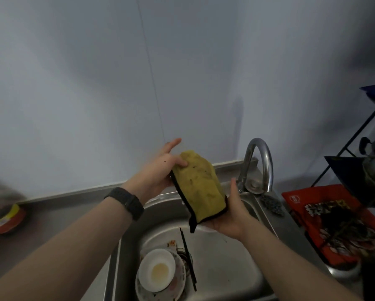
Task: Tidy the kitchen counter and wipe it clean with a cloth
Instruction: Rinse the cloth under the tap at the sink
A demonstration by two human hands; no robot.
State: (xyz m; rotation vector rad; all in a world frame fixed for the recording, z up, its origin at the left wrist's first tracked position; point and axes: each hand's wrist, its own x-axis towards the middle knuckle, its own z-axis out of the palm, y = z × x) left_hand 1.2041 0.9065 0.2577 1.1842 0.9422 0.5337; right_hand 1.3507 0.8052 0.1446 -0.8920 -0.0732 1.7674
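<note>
A yellow cloth (200, 185) with black edging hangs folded above the steel sink (232, 263). My left hand (160, 170) grips its upper end, thumb on top and index finger stretched out. My right hand (232, 216) cups the cloth's lower end from underneath; something white shows just below the cloth at my palm. The grey counter (58, 216) runs to the left of the sink. A black band sits on my left wrist.
In the sink lie a white bowl (157, 270) on a patterned plate and black chopsticks (187, 259). A curved tap (258, 161) stands behind. A red-and-yellow item (4, 216) sits far left; a red packet (325, 222), a rack and a pot are at right.
</note>
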